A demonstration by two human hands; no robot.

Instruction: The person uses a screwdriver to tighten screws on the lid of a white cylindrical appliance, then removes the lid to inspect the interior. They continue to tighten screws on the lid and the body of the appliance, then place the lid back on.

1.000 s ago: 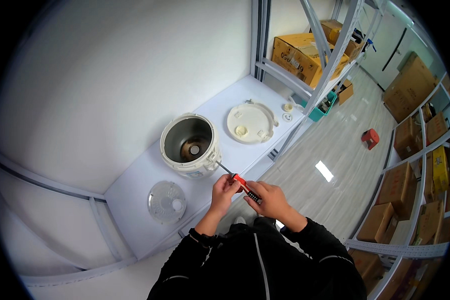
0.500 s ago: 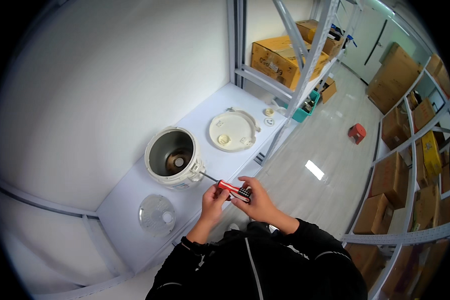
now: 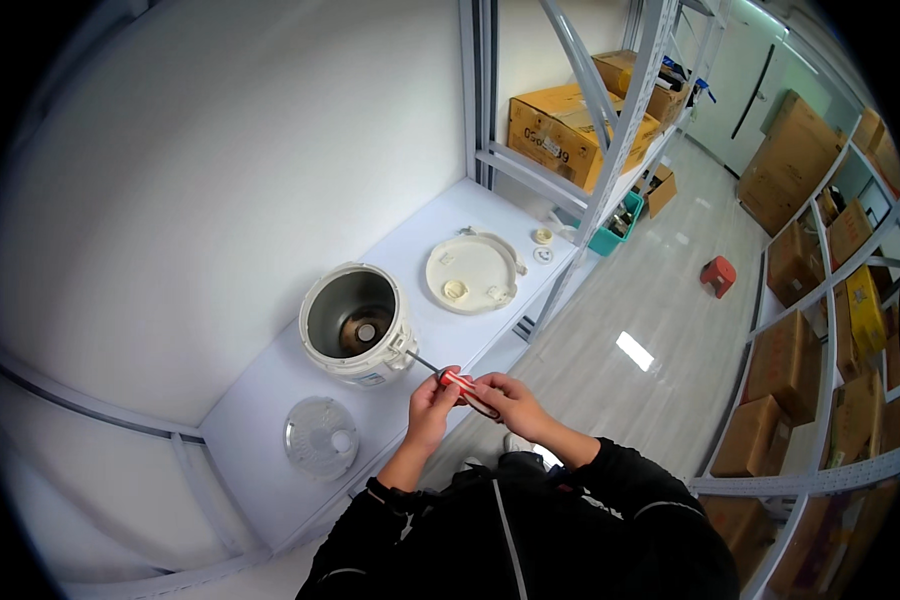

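Note:
A white rice cooker body (image 3: 342,368) stands lidless on the shelf, its grey inside and brown-stained bottom showing. Against the latch or hinge bracket (image 3: 400,345) on its near right side rests the shaft tip of a screwdriver (image 3: 467,389); whether it sits in a screw I cannot make out. My left hand (image 3: 428,412) pinches the front of the red and white handle. Farther back, my right hand (image 3: 518,405) closes its fingers on the same handle. The round white lid shell (image 3: 483,262) lies beyond the cooker, and a clear-looking round plate (image 3: 315,452) lies on its near left.
Two small round parts, a cream cap (image 3: 542,236) and a white disc (image 3: 542,256), lie near the shelf's far end. A metal upright (image 3: 570,262) rises there. Cardboard boxes (image 3: 550,135) fill neighbouring racks. A red stool (image 3: 717,276) stands on the floor.
My right hand's fingers, spread around the handle's dark rear end before, have closed in and moved forward on it. The left hand keeps its pinch. The whole view has shifted slightly.

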